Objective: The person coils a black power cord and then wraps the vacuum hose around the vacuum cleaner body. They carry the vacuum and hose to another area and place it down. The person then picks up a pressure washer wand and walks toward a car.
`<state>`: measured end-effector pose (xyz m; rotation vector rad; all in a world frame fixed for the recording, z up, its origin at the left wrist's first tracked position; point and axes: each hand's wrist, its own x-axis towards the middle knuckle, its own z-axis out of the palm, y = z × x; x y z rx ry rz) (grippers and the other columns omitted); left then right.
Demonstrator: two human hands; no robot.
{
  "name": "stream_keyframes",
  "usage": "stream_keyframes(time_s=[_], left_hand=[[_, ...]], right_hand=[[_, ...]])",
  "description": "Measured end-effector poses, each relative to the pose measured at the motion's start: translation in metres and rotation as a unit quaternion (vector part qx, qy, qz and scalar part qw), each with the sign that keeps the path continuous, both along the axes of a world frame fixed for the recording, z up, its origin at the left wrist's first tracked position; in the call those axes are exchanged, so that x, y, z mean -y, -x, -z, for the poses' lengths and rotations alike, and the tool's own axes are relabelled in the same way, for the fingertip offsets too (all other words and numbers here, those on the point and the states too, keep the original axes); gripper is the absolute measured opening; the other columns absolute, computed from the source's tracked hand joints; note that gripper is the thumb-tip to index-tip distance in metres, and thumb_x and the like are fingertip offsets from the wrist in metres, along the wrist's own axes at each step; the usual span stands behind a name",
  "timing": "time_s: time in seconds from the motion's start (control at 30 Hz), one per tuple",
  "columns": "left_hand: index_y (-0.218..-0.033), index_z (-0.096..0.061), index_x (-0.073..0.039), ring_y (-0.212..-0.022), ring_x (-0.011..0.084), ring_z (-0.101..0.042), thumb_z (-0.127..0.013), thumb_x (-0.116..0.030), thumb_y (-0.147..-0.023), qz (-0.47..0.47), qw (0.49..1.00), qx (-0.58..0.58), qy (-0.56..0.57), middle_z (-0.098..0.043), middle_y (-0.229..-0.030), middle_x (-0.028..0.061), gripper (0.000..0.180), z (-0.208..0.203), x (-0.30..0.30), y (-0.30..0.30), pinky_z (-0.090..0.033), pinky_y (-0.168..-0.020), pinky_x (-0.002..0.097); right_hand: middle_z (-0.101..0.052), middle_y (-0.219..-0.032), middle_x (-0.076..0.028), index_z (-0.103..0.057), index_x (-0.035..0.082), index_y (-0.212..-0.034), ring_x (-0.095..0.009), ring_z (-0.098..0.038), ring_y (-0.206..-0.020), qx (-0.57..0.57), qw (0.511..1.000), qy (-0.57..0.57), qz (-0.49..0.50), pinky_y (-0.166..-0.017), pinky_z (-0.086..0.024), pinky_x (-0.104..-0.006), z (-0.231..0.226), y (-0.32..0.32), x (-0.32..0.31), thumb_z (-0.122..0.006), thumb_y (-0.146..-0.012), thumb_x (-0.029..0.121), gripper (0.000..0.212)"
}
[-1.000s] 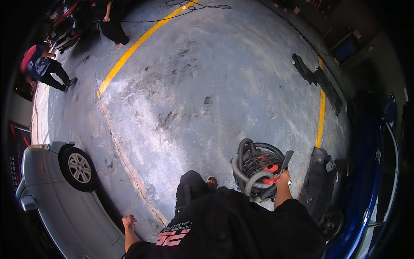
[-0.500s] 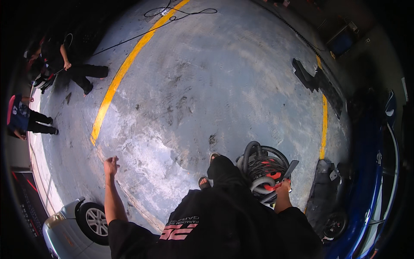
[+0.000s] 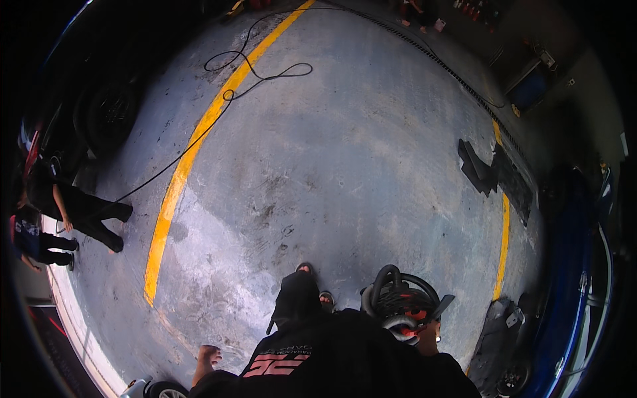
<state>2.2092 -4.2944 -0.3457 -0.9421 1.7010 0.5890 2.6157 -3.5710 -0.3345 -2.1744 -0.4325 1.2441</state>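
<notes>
The right hand is low at the person's right side, closed around the top of a round black wet-and-dry vacuum cleaner with a thick grey ribbed hose coiled over it and orange-red fittings. The vacuum hangs or stands just ahead of that hand, close beside the person's forward leg in black trousers, whose sandalled foot is planted on the worn grey concrete floor; whether the machine touches the floor cannot be told. The grip itself is partly hidden by the hose, so the exact finger hold is unclear.

The left hand hangs free on the other side, fingers loosely together and holding nothing, well apart from the vacuum. Just below and to the outer side of it shows the edge of a silver car wheel.

To the outer side of the right hand lies a dark grey floor mat, and past that the side of a shiny blue car. Further ahead of that hand, more flat black mats lie by a yellow painted line. A second, longer yellow painted stripe runs far ahead of the left hand, crossed by a thin black cable looped on the floor. Far out beyond the left hand, two people in dark clothes stand near a dark parked car.
</notes>
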Motion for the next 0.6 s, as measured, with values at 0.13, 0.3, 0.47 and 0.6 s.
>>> stream_keyframes(time_s=[0.13, 0.3, 0.47, 0.6], left_hand=[[-0.098, -0.063, 0.000, -0.048, 0.0255, -0.060, -0.064, -0.022, -0.087, 0.045, 0.984, -0.132, 0.107, -0.061, -0.067, 0.0107, 0.024, 0.001, -0.058, 0.148, -0.041, -0.041, 0.0383], [-0.059, -0.059, 0.005, -0.051, 0.0342, -0.062, -0.046, -0.050, -0.092, 0.217, 0.869, -0.446, 0.013, -0.060, -0.057, 0.0240, 0.066, 0.004, -0.283, 0.513, -0.049, -0.054, 0.0439], [-0.115, -0.056, 0.002, -0.117, 0.0455, -0.046, -0.056, -0.033, -0.091, 0.476, 0.688, -0.541, -0.090, -0.050, -0.121, 0.0340, 0.042, -0.079, -0.629, 0.769, -0.040, -0.098, 0.0457], [-0.142, -0.026, -0.005, -0.132, 0.0436, -0.031, -0.073, -0.028, -0.079, 0.415, 0.724, -0.535, -0.133, -0.029, -0.143, 0.0292, 0.083, -0.080, -0.763, 0.844, -0.032, -0.109, 0.0451]], right_hand=[[-0.055, -0.072, -0.001, -0.061, 0.013, -0.089, -0.017, -0.054, -0.061, 0.023, 0.996, -0.028, -0.082, -0.051, -0.046, -0.0336, -0.012, 0.090, -0.049, -0.054, -0.088, 0.027, 0.016], [-0.063, -0.079, -0.007, -0.061, 0.006, -0.093, -0.019, -0.062, -0.070, 0.229, 0.902, -0.051, -0.363, -0.057, -0.050, -0.0319, -0.002, 0.185, -0.144, -0.059, -0.080, 0.005, 0.014], [-0.060, -0.064, -0.008, -0.058, 0.002, -0.088, -0.019, -0.060, -0.056, 0.066, 0.982, -0.010, -0.177, -0.053, -0.049, -0.0349, 0.024, 0.304, -0.234, -0.060, -0.073, -0.008, 0.018], [-0.054, -0.067, -0.005, -0.059, 0.004, -0.093, -0.016, -0.055, -0.058, -0.003, 0.996, -0.014, -0.085, -0.049, -0.048, -0.0349, 0.009, 0.426, -0.332, -0.053, -0.081, -0.002, 0.015]])
